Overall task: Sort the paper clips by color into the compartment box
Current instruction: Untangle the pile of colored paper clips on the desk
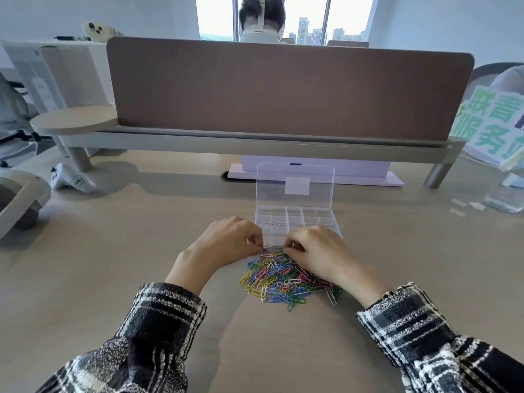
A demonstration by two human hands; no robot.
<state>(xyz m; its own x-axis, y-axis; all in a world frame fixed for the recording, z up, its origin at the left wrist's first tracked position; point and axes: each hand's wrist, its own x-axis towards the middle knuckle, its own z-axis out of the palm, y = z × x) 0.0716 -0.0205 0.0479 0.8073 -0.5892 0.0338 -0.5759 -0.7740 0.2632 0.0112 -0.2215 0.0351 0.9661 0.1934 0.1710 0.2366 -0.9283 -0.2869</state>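
Clear plastic forms the compartment box (326, 219), which sits on the desk (113, 265) just beyond the hands, with its hinged lid (295, 171) standing upright at the far side. Thin walls split its tray into small rectangular cells, and a few pale clips (273, 224) lie in a cell on the left side. The paper clips (286, 279) lie in a loose heap of yellow, blue, green, pink and white wire loops. The heap's far edge is just short of the box's near rim.

Wide bare stretches of smooth, pale wood-grain desk lie to the left and right of the heap, and more between the heap and the near edge. Behind the box a raised shelf (255, 143) on round legs carries a tan fabric partition (283, 89) that closes off the far side. A white controller (72, 181) lies well off to the left, and a clear bottle (507, 194) well off to the right.

Both forearms reach in from the near edge in black-and-white plaid sleeves (158, 321) and converge on the heap's far edge. The left hand (226, 245) is knuckles up, its fingers curled, thumb and forefinger pinching into the clips. The right hand (314, 251) mirrors it, with curled fingertips pinching clips close beside the left's.
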